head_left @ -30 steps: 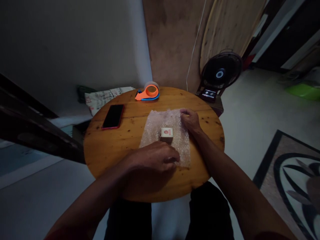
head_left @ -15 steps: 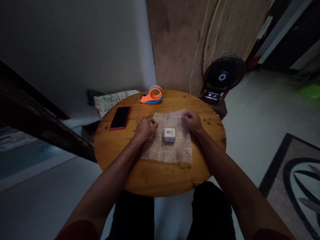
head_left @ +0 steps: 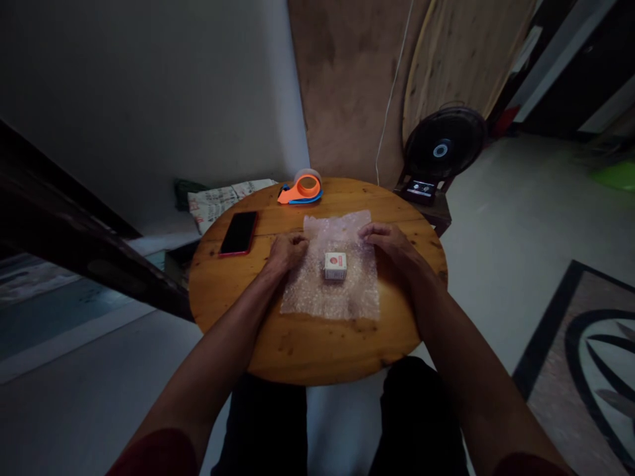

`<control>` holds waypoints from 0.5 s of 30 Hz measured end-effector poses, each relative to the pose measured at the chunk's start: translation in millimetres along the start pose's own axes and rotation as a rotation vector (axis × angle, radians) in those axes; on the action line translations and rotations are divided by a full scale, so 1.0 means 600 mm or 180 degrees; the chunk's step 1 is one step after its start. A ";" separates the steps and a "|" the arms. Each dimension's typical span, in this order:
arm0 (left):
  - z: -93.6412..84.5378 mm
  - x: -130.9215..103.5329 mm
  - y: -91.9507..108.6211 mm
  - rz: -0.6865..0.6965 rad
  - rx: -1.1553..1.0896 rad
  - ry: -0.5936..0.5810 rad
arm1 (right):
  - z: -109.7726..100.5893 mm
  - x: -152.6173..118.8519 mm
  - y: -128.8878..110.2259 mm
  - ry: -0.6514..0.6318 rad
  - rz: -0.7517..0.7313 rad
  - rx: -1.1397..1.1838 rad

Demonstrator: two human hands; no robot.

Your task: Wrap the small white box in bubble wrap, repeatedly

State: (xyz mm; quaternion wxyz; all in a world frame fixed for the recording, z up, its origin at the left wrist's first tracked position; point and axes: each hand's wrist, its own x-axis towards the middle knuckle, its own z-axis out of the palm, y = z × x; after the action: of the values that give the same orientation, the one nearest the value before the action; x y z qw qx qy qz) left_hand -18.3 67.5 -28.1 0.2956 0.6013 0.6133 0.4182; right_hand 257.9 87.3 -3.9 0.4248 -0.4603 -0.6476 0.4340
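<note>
Phone point(head_left: 239, 233) at left on the table point(head_left: 297, 350). Left hand point(head_left: 289, 251) curled at the wrap point(head_left: 317, 297)'s left edge; from where I stand, can't tell whether it pinches. Wrap lies spread out: looks light, soft, probably slippery, best taken by its corners. Box point(head_left: 335, 266) sits on it near the middle, likely light and stiffish, best held by opposite sides. Right hand point(head_left: 389, 239), fingers stretched over the wrap's right edge; can't tell if it grips.

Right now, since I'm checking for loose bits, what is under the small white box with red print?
The box rests on translucent bubble wrap spread over the round wooden table. Whatever lies directly beneath its base is hidden.
</note>
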 end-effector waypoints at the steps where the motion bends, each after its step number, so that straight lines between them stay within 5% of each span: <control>1: 0.000 0.002 -0.003 0.0064 0.0115 -0.0008 | -0.001 0.000 0.002 -0.0023 -0.0016 -0.0028; 8: -0.002 0.004 -0.006 0.0198 0.0652 -0.0245 | -0.001 0.012 0.020 0.0167 -0.0177 -0.0090; 15: -0.004 0.000 0.008 0.0132 0.0800 0.0084 | 0.010 0.024 0.038 0.0440 -0.0492 -0.0425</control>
State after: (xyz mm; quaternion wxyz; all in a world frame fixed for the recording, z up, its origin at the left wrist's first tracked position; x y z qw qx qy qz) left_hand -17.8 66.9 -22.7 0.2011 0.6406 0.6522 0.3519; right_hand 254.2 104.9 -25.0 0.4689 -0.4651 -0.6778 0.3231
